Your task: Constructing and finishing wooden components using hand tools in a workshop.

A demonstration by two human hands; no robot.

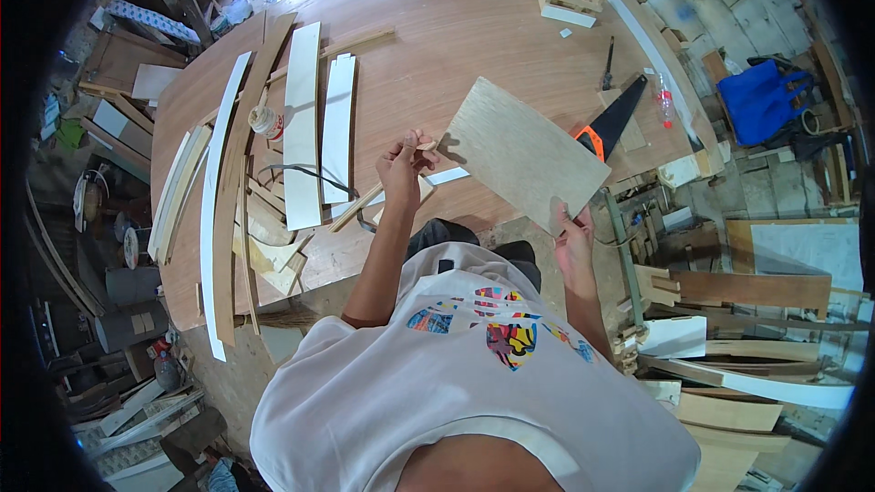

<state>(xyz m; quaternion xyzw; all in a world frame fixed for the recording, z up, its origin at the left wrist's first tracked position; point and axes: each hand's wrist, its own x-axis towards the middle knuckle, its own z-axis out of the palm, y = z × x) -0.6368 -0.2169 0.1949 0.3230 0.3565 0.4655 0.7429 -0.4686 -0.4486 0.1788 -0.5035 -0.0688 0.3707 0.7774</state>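
My right hand (573,244) grips the lower corner of a thin, light plywood panel (524,141), with the thumb on its upper face. The panel is held tilted above the brown table (428,46). Just off the panel's left corner, my left hand (407,166) is raised with its fingers pinched together. Something small and tan may be at its fingertips, but I cannot make it out. Right of the panel lies a handsaw (622,111) with a black blade and an orange handle, which the panel partly covers.
White boards (303,128) and long wooden strips (244,141) cover the table's left side, with a jar (266,122) and a black cable among them. At the right are a slim dark tool (608,64), a plastic bottle (665,100) and a small wooden box (571,0). Timber is piled beside the table.
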